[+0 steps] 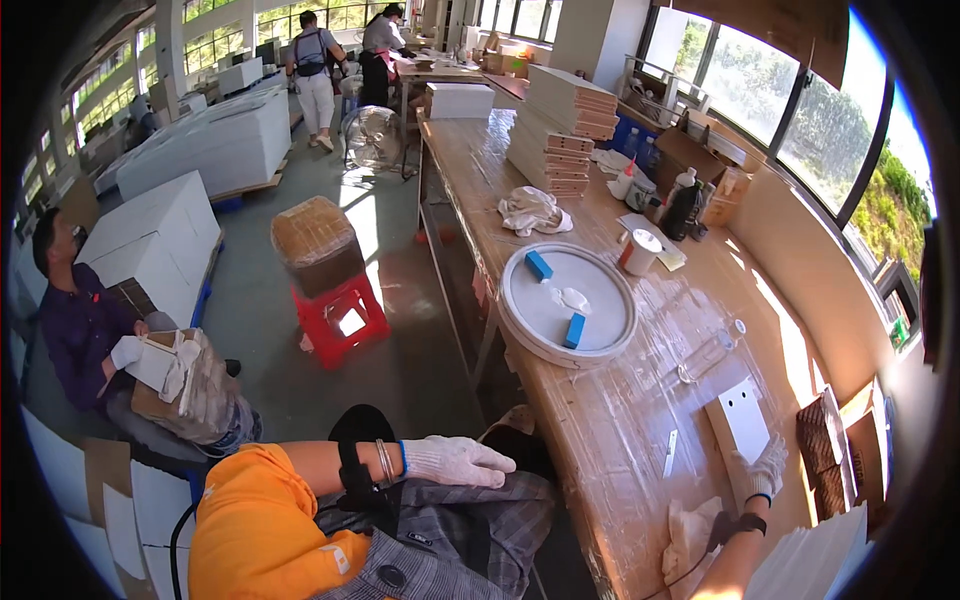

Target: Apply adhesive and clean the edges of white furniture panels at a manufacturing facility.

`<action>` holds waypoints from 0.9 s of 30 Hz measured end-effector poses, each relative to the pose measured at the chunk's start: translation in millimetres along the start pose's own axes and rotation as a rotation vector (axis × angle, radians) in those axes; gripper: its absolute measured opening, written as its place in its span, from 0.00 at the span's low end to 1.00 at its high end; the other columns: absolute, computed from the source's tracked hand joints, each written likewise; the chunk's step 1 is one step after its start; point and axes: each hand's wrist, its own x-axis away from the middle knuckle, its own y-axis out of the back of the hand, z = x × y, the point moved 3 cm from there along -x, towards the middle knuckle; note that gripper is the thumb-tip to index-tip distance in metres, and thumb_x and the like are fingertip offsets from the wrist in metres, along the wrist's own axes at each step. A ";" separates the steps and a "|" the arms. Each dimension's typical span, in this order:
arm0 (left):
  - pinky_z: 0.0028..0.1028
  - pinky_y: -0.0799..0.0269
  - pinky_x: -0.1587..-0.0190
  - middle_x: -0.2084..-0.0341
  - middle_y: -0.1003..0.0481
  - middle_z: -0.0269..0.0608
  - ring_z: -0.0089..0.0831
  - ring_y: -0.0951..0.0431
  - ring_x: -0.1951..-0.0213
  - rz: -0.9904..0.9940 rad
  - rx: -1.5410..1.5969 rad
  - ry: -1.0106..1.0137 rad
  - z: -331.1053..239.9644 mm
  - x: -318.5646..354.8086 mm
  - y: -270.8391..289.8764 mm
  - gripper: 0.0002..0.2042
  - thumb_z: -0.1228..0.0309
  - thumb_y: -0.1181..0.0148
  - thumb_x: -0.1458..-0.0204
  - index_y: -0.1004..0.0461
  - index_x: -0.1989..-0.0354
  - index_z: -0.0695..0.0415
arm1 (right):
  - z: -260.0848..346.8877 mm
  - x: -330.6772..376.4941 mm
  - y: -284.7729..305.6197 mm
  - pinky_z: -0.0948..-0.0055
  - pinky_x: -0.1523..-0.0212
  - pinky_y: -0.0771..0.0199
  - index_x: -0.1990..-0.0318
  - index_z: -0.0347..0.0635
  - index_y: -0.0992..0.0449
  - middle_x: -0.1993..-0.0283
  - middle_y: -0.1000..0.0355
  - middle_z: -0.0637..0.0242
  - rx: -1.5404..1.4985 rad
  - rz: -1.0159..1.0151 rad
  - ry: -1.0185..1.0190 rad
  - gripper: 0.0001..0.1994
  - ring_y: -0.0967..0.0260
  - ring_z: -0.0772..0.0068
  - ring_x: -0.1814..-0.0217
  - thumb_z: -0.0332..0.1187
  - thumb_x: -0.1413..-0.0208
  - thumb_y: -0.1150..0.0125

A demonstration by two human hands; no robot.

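Observation:
My left hand [458, 462], in a white knit glove, lies across my lap with its fingers stretched out and nothing in it. At the near right of the table, my gloved right hand [764, 470] grips the near end of a white panel [737, 424] with two dark round holes at its far end. The panel lies on the plastic-covered table [625, 425]. Just left of it is a small white strip [670, 452]. A crumpled cloth [690, 535] lies beside my right wrist.
A round grey turntable [540, 325] bears two blue blocks and a white rag. Beyond it are a white cup [640, 252], bottles [682, 205] and stacked panels [560, 130]. A red stool [340, 318] supports a taped box. On the left, a seated person [85, 300] handles a white piece.

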 end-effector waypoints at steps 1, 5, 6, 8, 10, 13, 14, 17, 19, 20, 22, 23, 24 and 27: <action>0.30 0.43 0.37 0.43 0.32 0.40 0.35 0.34 0.40 -0.021 0.019 0.045 10.7 3.8 3.1 0.26 0.50 0.54 0.42 0.36 0.38 0.50 | -1.6 -11.9 -10.5 0.59 0.28 0.61 0.30 0.40 0.58 0.27 0.60 0.50 -0.016 0.055 0.007 0.55 0.65 0.47 0.26 0.58 0.60 0.34; 0.26 0.30 0.50 0.53 0.26 0.37 0.27 0.26 0.56 -0.075 0.361 0.186 49.1 12.8 5.7 0.25 0.52 0.51 0.42 0.34 0.39 0.52 | -14.0 -31.9 -66.3 0.61 0.28 0.62 0.30 0.40 0.57 0.27 0.60 0.50 0.062 0.137 0.013 0.54 0.64 0.48 0.26 0.55 0.61 0.33; 0.22 0.28 0.56 0.58 0.26 0.35 0.22 0.28 0.62 -0.108 0.531 0.167 53.9 12.6 3.7 0.24 0.56 0.50 0.41 0.34 0.40 0.56 | -19.1 -34.2 -76.0 0.61 0.28 0.63 0.30 0.39 0.58 0.27 0.59 0.50 0.023 0.080 0.059 0.53 0.64 0.48 0.26 0.51 0.59 0.33; 0.22 0.28 0.55 0.59 0.27 0.34 0.21 0.28 0.61 -0.126 0.664 0.176 59.1 6.6 1.6 0.23 0.60 0.49 0.40 0.36 0.39 0.58 | -27.0 -34.2 -94.5 0.61 0.28 0.64 0.31 0.36 0.58 0.27 0.59 0.50 -0.065 -0.031 0.123 0.47 0.63 0.51 0.25 0.36 0.55 0.36; 0.21 0.29 0.54 0.59 0.28 0.32 0.20 0.29 0.61 -0.100 0.797 0.151 57.0 -2.8 0.8 0.23 0.65 0.50 0.39 0.40 0.38 0.62 | -32.6 -27.8 -108.1 0.62 0.28 0.64 0.31 0.36 0.58 0.28 0.58 0.50 0.002 -0.038 0.208 0.45 0.63 0.51 0.26 0.33 0.55 0.38; 0.21 0.29 0.54 0.58 0.27 0.32 0.19 0.28 0.62 -0.033 0.659 0.052 46.3 -9.9 0.5 0.23 0.63 0.49 0.40 0.38 0.38 0.60 | -40.9 -13.2 -94.9 0.64 0.27 0.62 0.31 0.35 0.56 0.28 0.57 0.49 0.102 -0.111 0.253 0.40 0.61 0.51 0.26 0.25 0.53 0.44; 0.21 0.29 0.55 0.57 0.26 0.31 0.18 0.28 0.63 -0.036 0.529 0.037 44.5 -9.1 3.3 0.24 0.61 0.48 0.41 0.37 0.39 0.59 | -40.9 -4.0 -80.3 0.61 0.28 0.59 0.33 0.35 0.51 0.31 0.51 0.48 0.067 -0.185 0.340 0.36 0.56 0.49 0.28 0.24 0.52 0.48; 0.21 0.29 0.55 0.56 0.25 0.30 0.17 0.27 0.64 -0.050 0.481 0.006 41.4 -1.5 9.8 0.24 0.58 0.48 0.41 0.35 0.40 0.57 | -33.5 36.0 -23.1 0.59 0.32 0.51 0.35 0.36 0.45 0.35 0.43 0.49 0.015 -0.387 0.565 0.29 0.48 0.50 0.32 0.28 0.47 0.55; 0.22 0.29 0.56 0.58 0.25 0.34 0.19 0.27 0.66 -0.087 0.439 0.009 40.3 1.2 15.3 0.25 0.57 0.47 0.41 0.37 0.38 0.57 | -19.9 69.6 14.4 0.60 0.34 0.47 0.35 0.37 0.43 0.37 0.41 0.49 -0.003 -0.519 0.683 0.26 0.45 0.53 0.34 0.33 0.43 0.57; 0.24 0.29 0.56 0.58 0.25 0.36 0.21 0.28 0.67 -0.013 0.723 -0.059 35.6 0.8 15.6 0.26 0.56 0.48 0.41 0.38 0.37 0.56 | -9.9 88.0 28.5 0.61 0.35 0.45 0.36 0.37 0.43 0.37 0.40 0.50 -0.010 -0.581 0.740 0.25 0.43 0.54 0.35 0.35 0.41 0.58; 0.29 0.27 0.56 0.54 0.28 0.42 0.26 0.29 0.68 0.113 1.045 -0.071 23.2 -2.7 16.3 0.31 0.52 0.50 0.41 0.45 0.34 0.55 | 14.9 123.1 48.4 0.62 0.37 0.40 0.36 0.38 0.41 0.39 0.38 0.51 -0.036 -0.675 0.837 0.24 0.41 0.57 0.36 0.40 0.37 0.60; 0.29 0.27 0.56 0.54 0.28 0.42 0.26 0.29 0.68 0.108 1.048 -0.071 16.5 -1.3 15.7 0.31 0.52 0.50 0.41 0.45 0.34 0.55 | 27.2 141.1 55.0 0.63 0.38 0.38 0.37 0.39 0.40 0.40 0.37 0.51 -0.065 -0.702 0.874 0.24 0.39 0.58 0.37 0.42 0.35 0.61; 0.30 0.27 0.55 0.50 0.30 0.43 0.28 0.28 0.64 0.064 1.141 -0.125 6.5 1.6 13.3 0.32 0.50 0.50 0.42 0.46 0.35 0.56 | 49.0 145.0 52.3 0.57 0.36 0.41 0.36 0.38 0.41 0.38 0.39 0.50 -0.181 -0.411 0.870 0.28 0.43 0.53 0.34 0.48 0.38 0.55; 0.33 0.27 0.52 0.45 0.34 0.47 0.31 0.26 0.58 0.102 1.328 -0.283 -26.9 16.3 5.4 0.34 0.47 0.50 0.43 0.48 0.36 0.57 | 107.5 196.5 50.7 0.53 0.34 0.46 0.37 0.36 0.40 0.37 0.39 0.48 -0.238 -0.449 1.012 0.27 0.45 0.47 0.34 0.36 0.45 0.54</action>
